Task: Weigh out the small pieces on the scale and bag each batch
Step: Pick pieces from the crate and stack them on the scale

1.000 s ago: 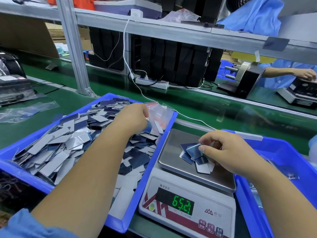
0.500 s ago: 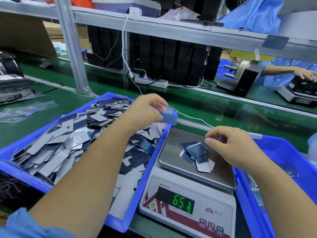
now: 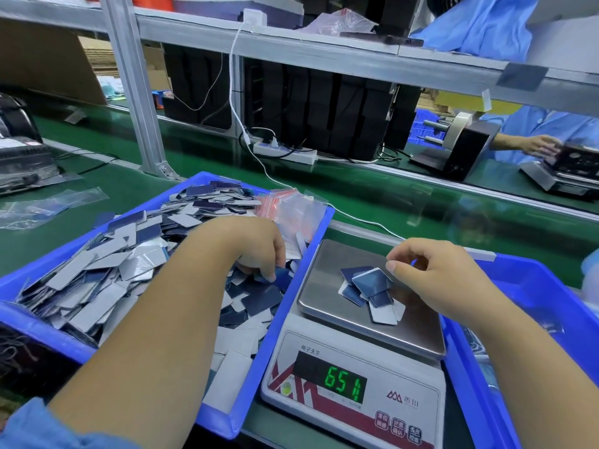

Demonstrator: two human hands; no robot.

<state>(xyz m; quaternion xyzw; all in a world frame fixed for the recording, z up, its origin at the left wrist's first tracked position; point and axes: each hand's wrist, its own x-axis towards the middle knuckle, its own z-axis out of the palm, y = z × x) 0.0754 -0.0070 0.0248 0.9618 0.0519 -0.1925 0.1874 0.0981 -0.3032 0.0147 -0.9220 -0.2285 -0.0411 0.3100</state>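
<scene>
Brushed steel pan on the scale [image 3: 327, 286], glossy blue plastic bin [image 3: 285, 306], clear crinkly plastic bags [image 3: 291, 209], matt grey-and-navy pieces [image 3: 369, 288], smooth green belt [image 3: 372, 196]

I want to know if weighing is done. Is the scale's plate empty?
No, a small pile of pieces lies on the scale plate, and the right hand hovers beside them.
</scene>
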